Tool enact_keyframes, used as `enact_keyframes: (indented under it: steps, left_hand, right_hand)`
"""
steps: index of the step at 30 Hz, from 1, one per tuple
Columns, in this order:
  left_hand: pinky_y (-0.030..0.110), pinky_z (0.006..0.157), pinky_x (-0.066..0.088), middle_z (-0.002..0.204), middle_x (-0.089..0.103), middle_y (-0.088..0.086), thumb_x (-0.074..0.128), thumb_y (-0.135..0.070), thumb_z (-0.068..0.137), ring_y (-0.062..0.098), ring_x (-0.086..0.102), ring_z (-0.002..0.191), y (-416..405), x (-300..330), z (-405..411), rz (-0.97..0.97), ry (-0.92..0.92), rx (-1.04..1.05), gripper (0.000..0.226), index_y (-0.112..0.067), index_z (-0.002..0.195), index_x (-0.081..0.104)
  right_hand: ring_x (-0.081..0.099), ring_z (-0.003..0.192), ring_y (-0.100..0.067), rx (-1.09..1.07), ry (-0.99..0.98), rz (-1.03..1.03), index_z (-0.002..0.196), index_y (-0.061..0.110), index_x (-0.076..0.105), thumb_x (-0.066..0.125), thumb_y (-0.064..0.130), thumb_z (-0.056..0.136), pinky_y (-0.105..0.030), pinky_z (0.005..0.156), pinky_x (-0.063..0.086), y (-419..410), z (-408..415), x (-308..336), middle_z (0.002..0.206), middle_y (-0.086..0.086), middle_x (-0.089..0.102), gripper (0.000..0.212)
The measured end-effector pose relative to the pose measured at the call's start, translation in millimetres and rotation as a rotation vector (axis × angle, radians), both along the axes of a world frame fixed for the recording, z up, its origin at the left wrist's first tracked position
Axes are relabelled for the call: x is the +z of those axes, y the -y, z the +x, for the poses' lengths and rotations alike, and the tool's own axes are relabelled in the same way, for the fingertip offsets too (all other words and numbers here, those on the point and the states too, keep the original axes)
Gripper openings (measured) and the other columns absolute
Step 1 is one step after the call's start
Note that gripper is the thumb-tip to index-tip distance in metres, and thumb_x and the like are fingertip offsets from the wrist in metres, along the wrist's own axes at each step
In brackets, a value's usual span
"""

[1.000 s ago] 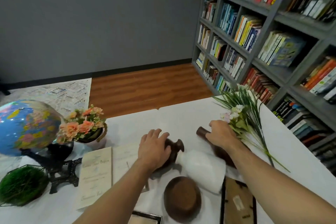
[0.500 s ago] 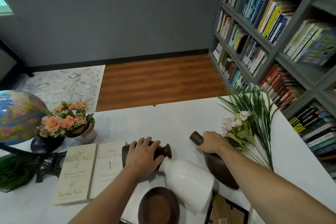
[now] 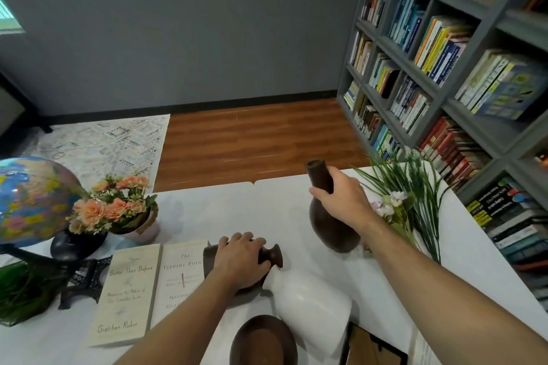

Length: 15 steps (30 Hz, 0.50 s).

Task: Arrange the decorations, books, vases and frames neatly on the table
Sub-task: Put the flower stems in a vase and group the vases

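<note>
My right hand (image 3: 344, 201) grips the neck of a tall dark brown vase (image 3: 329, 225), which stands nearly upright on the white table (image 3: 225, 210). My left hand (image 3: 240, 261) lies closed over a small dark brown vase (image 3: 274, 255) lying on its side. A white vase (image 3: 311, 302) lies on its side just right of it. A brown vase (image 3: 264, 344) lies at the near edge, base toward me. Two pale books (image 3: 127, 293) (image 3: 181, 278) lie flat side by side at left. A dark picture frame (image 3: 370, 347) lies at the bottom right.
A globe (image 3: 26, 201) on a black stand, a pot of orange flowers (image 3: 118, 210), a small black tower model (image 3: 86, 281) and a green grass piece (image 3: 20, 290) crowd the table's left. Loose green stems with pale flowers (image 3: 400, 204) lie at right. A grey bookshelf (image 3: 444, 68) fills the right wall.
My right hand has raised the tall brown vase from lying on its side to nearly upright. My left hand has stayed on the small brown vase.
</note>
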<state>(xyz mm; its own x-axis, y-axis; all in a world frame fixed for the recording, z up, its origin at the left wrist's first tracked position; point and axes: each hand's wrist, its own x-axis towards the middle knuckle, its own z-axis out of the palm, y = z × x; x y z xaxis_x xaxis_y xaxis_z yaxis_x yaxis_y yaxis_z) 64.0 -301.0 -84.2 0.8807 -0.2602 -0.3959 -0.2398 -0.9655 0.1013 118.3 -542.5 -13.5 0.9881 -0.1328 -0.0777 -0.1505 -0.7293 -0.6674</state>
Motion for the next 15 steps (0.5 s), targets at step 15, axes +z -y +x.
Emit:
enact_keyframes:
  steps: [15]
  left_hand:
    - [0.038,0.086,0.045,0.113,0.066,0.006,0.066,-0.045,0.080,0.028,0.062,0.103,31.1,2.2,58.0,0.072,-0.405,-0.051,0.042,-0.015,0.110,0.064]
  right_hand:
    - [0.061,0.118,-0.027,-0.204,0.139,0.275,0.130,0.025,0.054,0.072,0.033,0.090,-0.038,0.096,0.048,-16.1,9.5,-43.6,0.125,0.000,0.068,0.045]
